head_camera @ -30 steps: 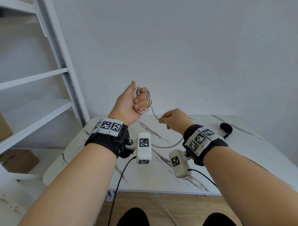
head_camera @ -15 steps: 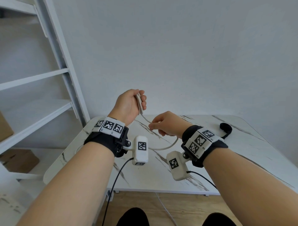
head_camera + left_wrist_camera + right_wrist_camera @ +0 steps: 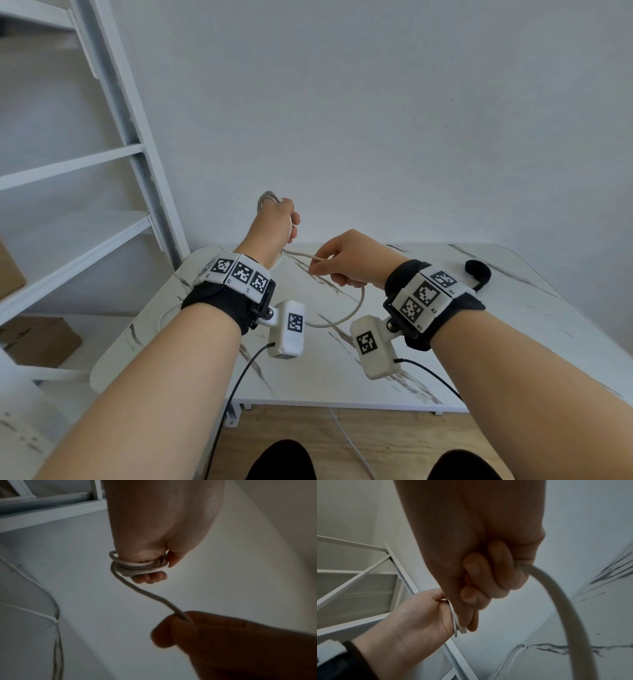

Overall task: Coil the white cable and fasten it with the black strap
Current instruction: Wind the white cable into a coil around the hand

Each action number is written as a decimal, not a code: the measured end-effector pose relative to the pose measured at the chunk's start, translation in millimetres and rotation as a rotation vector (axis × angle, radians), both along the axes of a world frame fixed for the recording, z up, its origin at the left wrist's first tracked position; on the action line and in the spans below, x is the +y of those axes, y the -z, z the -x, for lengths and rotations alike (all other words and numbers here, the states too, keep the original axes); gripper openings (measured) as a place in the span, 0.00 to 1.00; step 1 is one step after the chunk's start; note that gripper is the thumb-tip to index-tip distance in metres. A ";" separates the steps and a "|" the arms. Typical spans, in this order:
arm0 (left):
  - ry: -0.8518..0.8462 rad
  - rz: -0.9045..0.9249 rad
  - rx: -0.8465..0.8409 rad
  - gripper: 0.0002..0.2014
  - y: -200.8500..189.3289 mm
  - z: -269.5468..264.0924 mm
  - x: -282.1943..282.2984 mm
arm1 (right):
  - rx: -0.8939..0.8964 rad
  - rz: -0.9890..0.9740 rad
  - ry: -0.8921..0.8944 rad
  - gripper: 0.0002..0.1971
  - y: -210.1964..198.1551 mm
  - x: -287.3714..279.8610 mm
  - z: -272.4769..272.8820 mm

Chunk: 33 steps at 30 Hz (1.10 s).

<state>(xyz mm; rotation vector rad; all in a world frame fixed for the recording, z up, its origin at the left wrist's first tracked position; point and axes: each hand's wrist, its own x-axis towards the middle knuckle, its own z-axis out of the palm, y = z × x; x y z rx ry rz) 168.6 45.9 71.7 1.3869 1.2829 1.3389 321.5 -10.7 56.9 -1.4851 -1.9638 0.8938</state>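
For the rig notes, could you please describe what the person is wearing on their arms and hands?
Both forearms are bare and sleeveless. Each wrist carries a black band topped with white blocks printed with black square markers. A white camera box, also marker-tagged, hangs under each wrist, trailing a thin black cable.

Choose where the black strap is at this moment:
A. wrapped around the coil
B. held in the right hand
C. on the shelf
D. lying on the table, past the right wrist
D: the strap lies on the table, untouched, while both hands hold only the cable.
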 end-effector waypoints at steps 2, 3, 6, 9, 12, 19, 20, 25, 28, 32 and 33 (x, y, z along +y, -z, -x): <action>-0.053 -0.042 0.137 0.10 4.1 1.0 0.0 | 0.032 -0.004 -0.003 0.08 -1.6 -0.5 -1.0; -0.073 -0.063 0.205 0.11 6.0 2.1 0.1 | 0.050 -0.007 -0.003 0.08 -2.7 -0.5 -1.8; -0.092 -0.083 0.335 0.13 9.7 5.7 -0.1 | 0.090 -0.030 0.006 0.08 -5.8 0.4 -4.2; -0.072 -0.079 0.428 0.12 12.1 6.4 0.7 | 0.130 -0.066 0.036 0.07 -8.1 2.4 -5.0; -0.065 -0.084 0.581 0.09 14.1 8.0 0.5 | 0.177 -0.090 0.077 0.07 -10.1 4.9 -8.1; 0.093 0.044 0.559 0.08 14.4 13.2 -1.8 | 0.337 -0.208 0.200 0.04 -13.8 12.0 -22.2; 0.125 0.076 0.521 0.09 14.1 11.6 -3.2 | 0.375 -0.246 0.223 0.04 -14.2 12.9 -24.7; 0.272 0.189 0.399 0.16 19.0 8.5 -7.3 | 0.590 -0.348 0.342 0.07 -16.5 19.1 -36.0; 0.321 0.211 0.373 0.15 21.2 9.9 -8.5 | 0.633 -0.340 0.369 0.07 -13.4 23.4 -42.3; 0.414 0.243 0.281 0.15 18.4 9.8 -11.1 | 0.612 -0.359 0.405 0.06 -5.6 26.5 -46.9; 0.443 0.244 0.263 0.16 17.6 9.1 -12.0 | 0.602 -0.367 0.419 0.05 -3.8 27.6 -46.6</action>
